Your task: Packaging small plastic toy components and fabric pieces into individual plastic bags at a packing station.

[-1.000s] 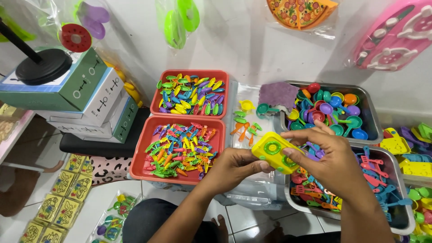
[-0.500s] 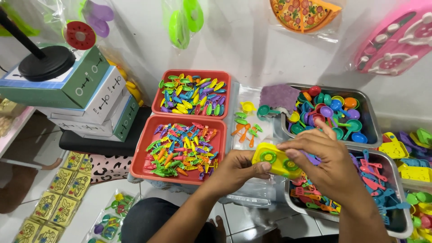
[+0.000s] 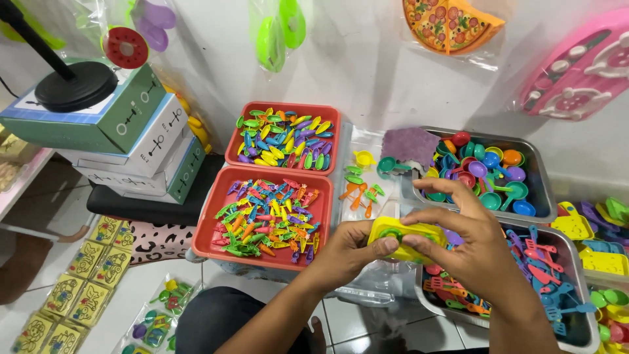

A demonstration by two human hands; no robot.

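While gripped at both ends, yellow toy (image 3: 407,237) sits between left hand (image 3: 347,252), right hand (image 3: 473,249).

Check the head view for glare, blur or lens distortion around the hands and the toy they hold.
Head view: even, soft light; the left hand, right hand and yellow toy are sharp; glare only on the plastic bags on the wall; slight wide-angle bending at the frame edges; faint shadows under the red trays.

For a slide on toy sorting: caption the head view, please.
Both hands, left and right, hold a yellow toy piece above trays of small coloured plastic toys.
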